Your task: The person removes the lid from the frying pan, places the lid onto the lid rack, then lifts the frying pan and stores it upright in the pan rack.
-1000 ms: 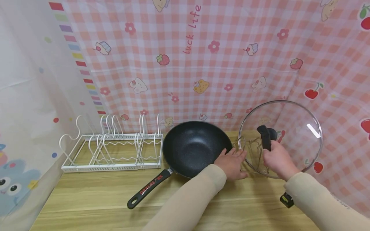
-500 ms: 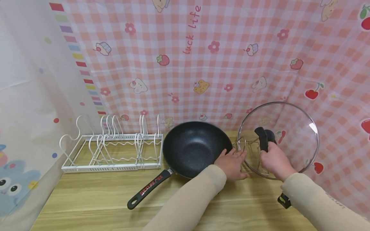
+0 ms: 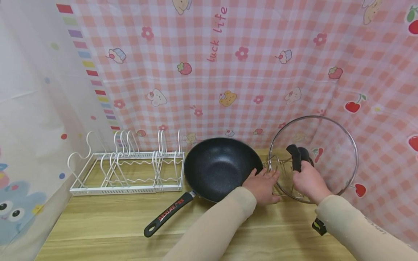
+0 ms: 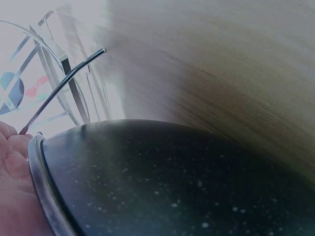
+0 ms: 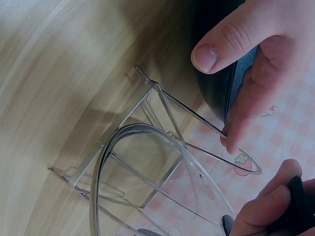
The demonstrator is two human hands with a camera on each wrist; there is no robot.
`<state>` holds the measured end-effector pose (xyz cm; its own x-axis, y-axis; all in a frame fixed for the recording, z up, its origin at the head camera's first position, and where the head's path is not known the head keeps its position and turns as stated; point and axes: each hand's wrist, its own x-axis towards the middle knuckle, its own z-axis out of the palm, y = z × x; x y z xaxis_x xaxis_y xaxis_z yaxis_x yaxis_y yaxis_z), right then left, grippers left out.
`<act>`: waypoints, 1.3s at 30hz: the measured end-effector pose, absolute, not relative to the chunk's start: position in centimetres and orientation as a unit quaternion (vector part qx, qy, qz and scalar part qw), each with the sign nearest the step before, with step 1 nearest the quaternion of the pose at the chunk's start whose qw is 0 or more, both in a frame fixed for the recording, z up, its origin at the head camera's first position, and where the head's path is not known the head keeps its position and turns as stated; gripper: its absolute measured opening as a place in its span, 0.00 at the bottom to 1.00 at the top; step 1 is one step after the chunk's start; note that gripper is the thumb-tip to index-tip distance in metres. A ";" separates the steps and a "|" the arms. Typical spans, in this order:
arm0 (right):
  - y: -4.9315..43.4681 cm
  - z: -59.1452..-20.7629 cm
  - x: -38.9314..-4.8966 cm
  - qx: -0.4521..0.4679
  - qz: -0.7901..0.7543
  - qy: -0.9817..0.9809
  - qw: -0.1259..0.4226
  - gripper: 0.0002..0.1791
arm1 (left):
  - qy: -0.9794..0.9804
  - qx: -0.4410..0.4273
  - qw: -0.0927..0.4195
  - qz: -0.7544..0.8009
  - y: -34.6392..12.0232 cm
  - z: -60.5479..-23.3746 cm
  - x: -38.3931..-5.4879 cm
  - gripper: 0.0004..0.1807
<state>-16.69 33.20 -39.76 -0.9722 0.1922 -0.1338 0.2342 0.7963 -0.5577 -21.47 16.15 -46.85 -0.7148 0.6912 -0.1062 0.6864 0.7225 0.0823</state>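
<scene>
A black wok [image 3: 222,168] sits on the table in the head view, its long handle [image 3: 168,214] pointing to the front left. My left hand [image 3: 261,186] rests across the wok's right rim with fingers extended; in the right wrist view a fingertip touches the wire of a small metal rack [image 5: 130,105]. My right hand [image 3: 311,183] grips the black handle [image 3: 295,157] of a clear glass lid [image 3: 336,145] with a metal rim. The lid stands nearly upright, its lower edge in among the rack's wires. Whether the rim bears on the rack is unclear.
A long white wire rack [image 3: 127,188] with upright loops stands left of the wok on the wooden table [image 3: 114,224]. Pink checked cloth [image 3: 202,83] hangs behind and along the right side. A small black object [image 3: 319,226] shows by the right sleeve.
My right hand and the lid have shifted slightly left and downward, and the lid has turned a little. The left hand and the wok have stayed in place.
</scene>
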 end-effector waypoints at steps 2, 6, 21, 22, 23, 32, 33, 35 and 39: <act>33.2 -39.8 -16.8 0.112 -0.297 0.948 0.036 0.27 | 0.926 0.372 0.064 0.017 16.1 -46.8 -21.4 0.49; 33.2 -39.8 -16.9 0.111 -0.294 0.949 0.040 0.28 | 0.925 0.373 0.065 0.016 16.0 -46.7 -21.4 0.49; 33.2 -39.6 -17.3 0.102 -0.295 0.948 0.065 0.35 | 0.926 0.371 0.067 0.015 16.1 -46.7 -21.4 0.49; 33.2 -39.6 -17.3 0.104 -0.298 0.947 0.067 0.34 | 0.926 0.371 0.067 0.015 16.1 -46.7 -21.4 0.49; 33.2 -39.6 -17.3 0.104 -0.300 0.946 0.067 0.32 | 0.926 0.371 0.067 0.015 16.1 -46.7 -21.4 0.49; 33.1 -39.5 -17.5 0.105 -0.296 0.947 0.068 0.24 | 0.926 0.372 0.067 0.012 16.1 -46.7 -21.4 0.49; 33.1 -39.5 -17.6 0.105 -0.296 0.947 0.070 0.24 | 0.926 0.372 0.067 0.011 16.1 -46.7 -21.4 0.49; 33.1 -39.5 -17.6 0.105 -0.294 0.947 0.072 0.25 | 0.926 0.372 0.068 0.011 16.1 -46.7 -21.4 0.49; 33.0 -39.4 -17.8 0.108 -0.283 0.950 0.075 0.25 | 0.926 0.372 0.071 0.012 16.1 -46.8 -21.4 0.50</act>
<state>-17.84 32.99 -39.44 -0.9654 0.1627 -0.2040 0.2479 0.8159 -0.5223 -21.43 16.13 -46.77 -0.7134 0.6899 -0.1224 0.6867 0.7232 0.0740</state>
